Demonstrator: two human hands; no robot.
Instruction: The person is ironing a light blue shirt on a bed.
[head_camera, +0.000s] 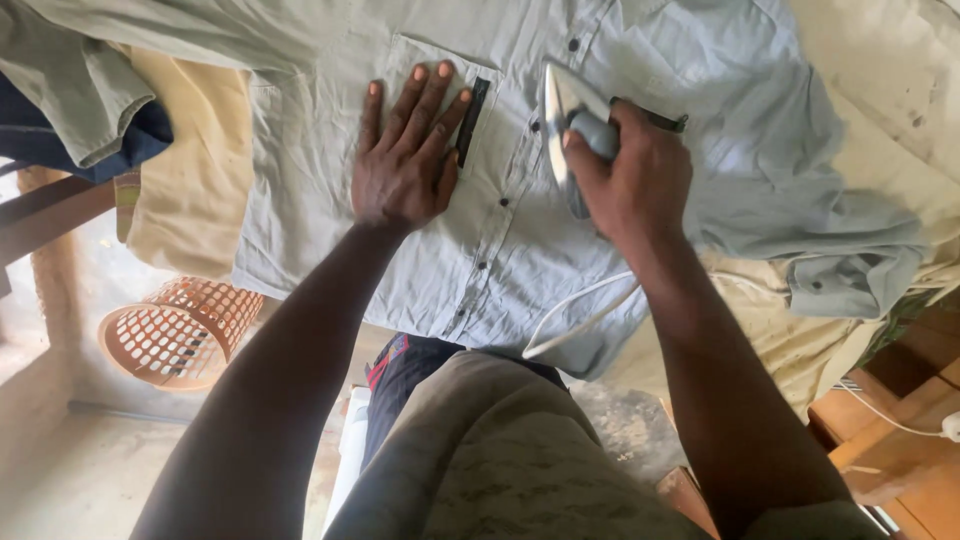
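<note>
Iron tilted on a pale grey-green shirt, both hands engaged.
The shirt (520, 230) lies flat, placket running from 12 to 6 o'clock. Right hand (630, 180) grips the iron (562, 110), tipped on edge, nose toward 12. Left hand (405, 160) presses flat, fingers spread, on the pocket. At 8 o'clock, an orange perforated basket (180, 335) lies on its side, contents not visible.

Soft, even daylight fills the scene, brightest on the pale shirt (500, 240) and the washed-out cloth at the upper right. Shadows are faint, just a thin dark edge under the left hand (405, 150) and the iron (572, 120). The iron's soleplate catches a slight sheen. The floor (90, 480) at lower left looks hazy and overexposed, and the frame edges soften.
</note>
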